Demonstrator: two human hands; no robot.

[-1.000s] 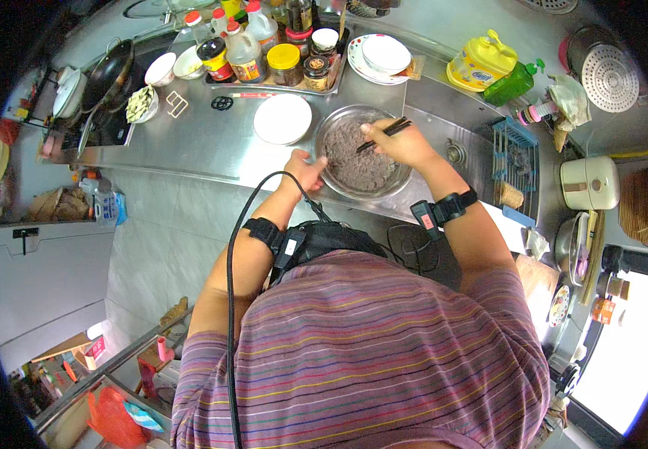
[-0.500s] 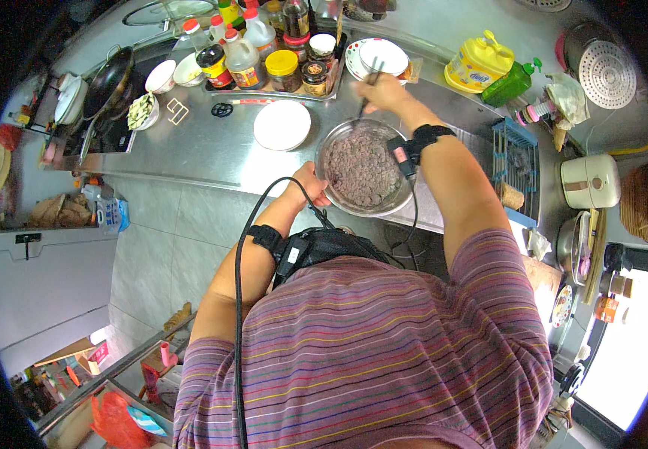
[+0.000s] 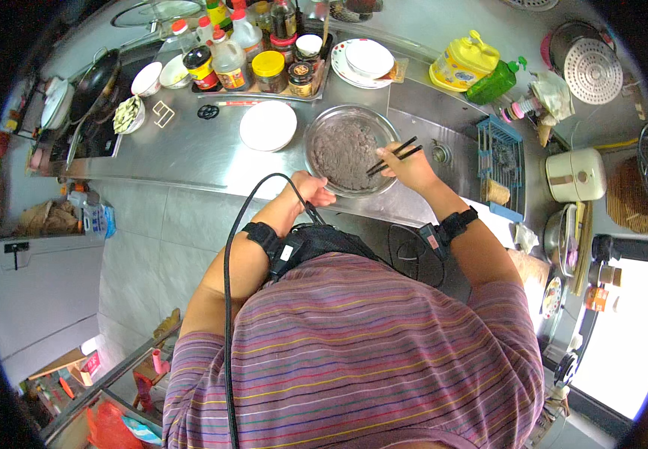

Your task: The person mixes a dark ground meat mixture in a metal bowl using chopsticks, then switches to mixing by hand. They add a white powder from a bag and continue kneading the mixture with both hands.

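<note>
A round metal bowl [image 3: 308, 156] stands on the steel counter in front of me, holding a greyish-brown, pasty mixture [image 3: 342, 152]. My right hand [image 3: 408, 168], at the bowl's right edge, is closed round a pair of dark chopsticks [image 3: 411, 152]. Their tips dip into the mixture at the near right side. On the near left rim my left hand [image 3: 311, 190] grips the bowl, its fingers partly hidden from above. Just left of the bowl sits a white plate [image 3: 268, 126].
Sauce bottles and jars [image 3: 269, 72] crowd a tray behind the plate. Stacked plates [image 3: 369, 58] stand beyond the bowl. To the right are a sink drain [image 3: 440, 153] and a blue rack [image 3: 500, 161]. A black cable [image 3: 227, 299] runs past my left arm.
My right hand has swept the chopsticks from the bowl's far side to its near right side. The mixture looks smoother and less lumpy. My left hand stays at the rim; the whole view has shifted slightly.
</note>
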